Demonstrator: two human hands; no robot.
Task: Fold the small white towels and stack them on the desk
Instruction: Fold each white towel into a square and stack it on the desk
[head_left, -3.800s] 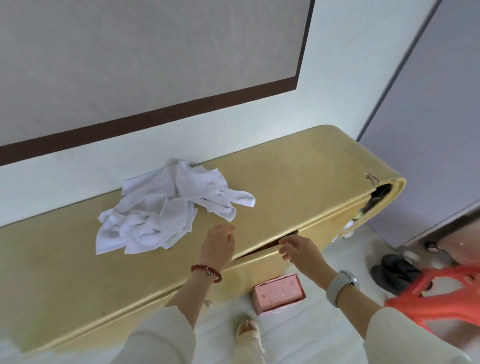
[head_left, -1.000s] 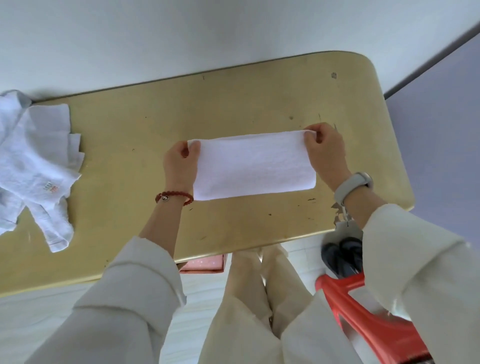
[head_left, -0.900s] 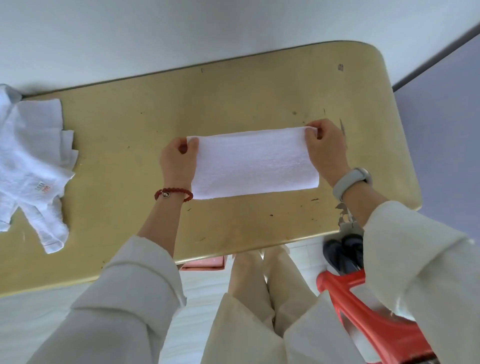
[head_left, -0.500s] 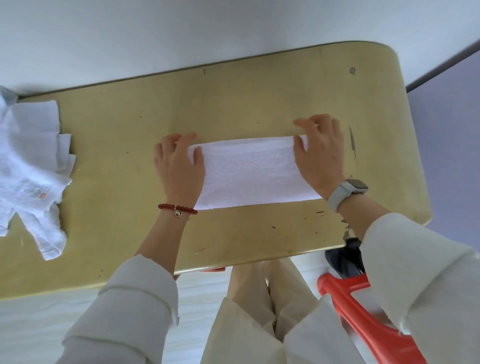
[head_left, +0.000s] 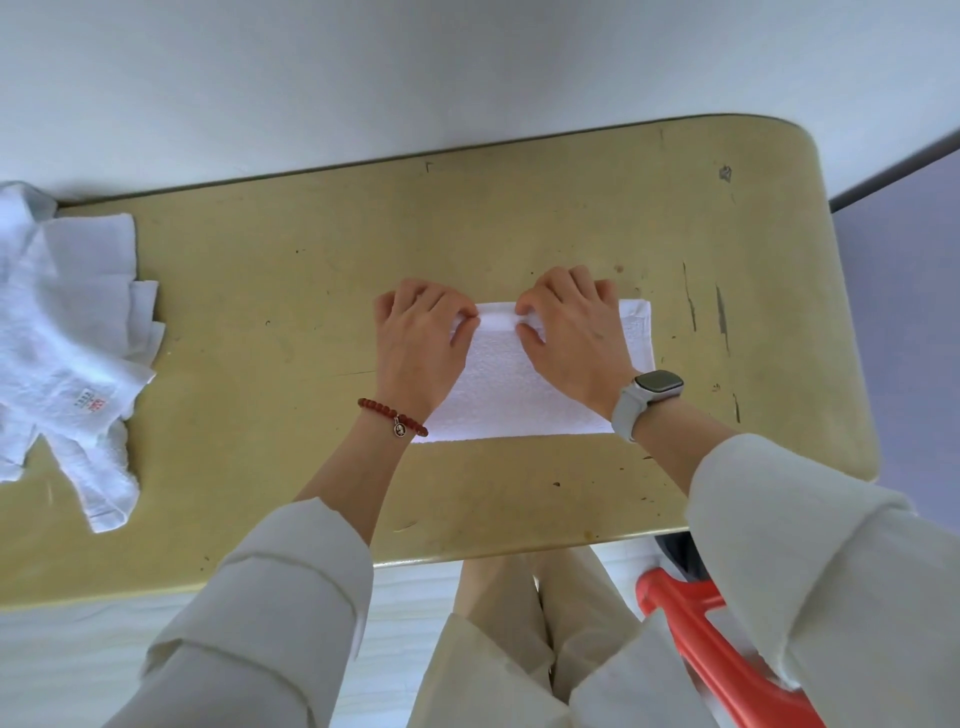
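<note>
Towel (head_left: 524, 395), white and folded, lies flat on the yellow desk (head_left: 322, 291), right of the desk's middle and nearer the front edge than the wall. Its long axis runs left to right, in line with the length of the desk; its short right end, with a hemmed border, shows past the right hand, while its left end is hidden under the left hand. The front long edge lies straight and parallel to the desk's front edge.

Both hands rest on the towel's far long edge, close together with a short strip of towel between them. The left hand (head_left: 421, 343) has its fingers curled and its thumb and forefinger pinching that far edge. The right hand (head_left: 571, 338) does likewise, its thumb and forefinger nipping the edge just right of the left hand's pinch. A small ridge of cloth stands raised between the two pinches.

At the desk's left end, well apart from the hands, lies a heap of unfolded white towels (head_left: 67, 338), one with a small red label. A red plastic stool (head_left: 717, 654) stands on the floor at lower right.
</note>
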